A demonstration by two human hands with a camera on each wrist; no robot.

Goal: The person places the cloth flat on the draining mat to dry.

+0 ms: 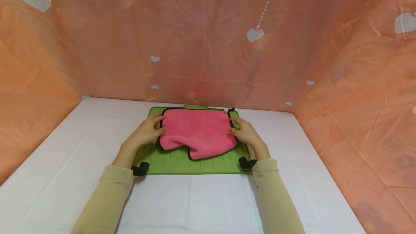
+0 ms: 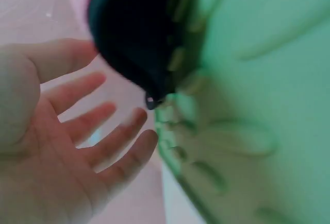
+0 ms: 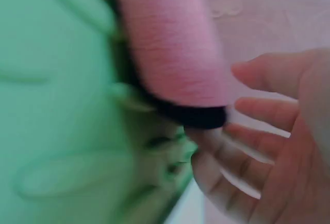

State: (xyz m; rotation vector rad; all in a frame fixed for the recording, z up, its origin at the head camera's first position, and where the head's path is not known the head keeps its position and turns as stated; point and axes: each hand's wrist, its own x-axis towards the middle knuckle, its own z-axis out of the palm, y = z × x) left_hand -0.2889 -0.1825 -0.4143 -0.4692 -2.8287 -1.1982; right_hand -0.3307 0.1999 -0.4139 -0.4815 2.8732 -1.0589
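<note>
A pink cloth [image 1: 198, 129] with black edging lies on a green ridged mat [image 1: 201, 167], its front edge rumpled and uneven. At its left edge is my left hand [image 1: 147, 131], fingers apart and loosely bent; in the left wrist view the thumb comes close to the cloth's dark underside [image 2: 134, 23]. By the opposite edge my right hand [image 1: 245, 131] has its fingers spread. In the right wrist view its fingertips are at the cloth's black border [image 3: 201, 117], and some are partly hidden behind it. Whether either hand touches the cloth I cannot tell.
The mat lies on a white-covered table [image 1: 191, 205]. An orange curtain [image 1: 195, 46] with pale hearts encloses the table's back and sides. A small black device [image 1: 141, 169] sits at my left wrist, and a similar black device [image 1: 247, 163] at my right.
</note>
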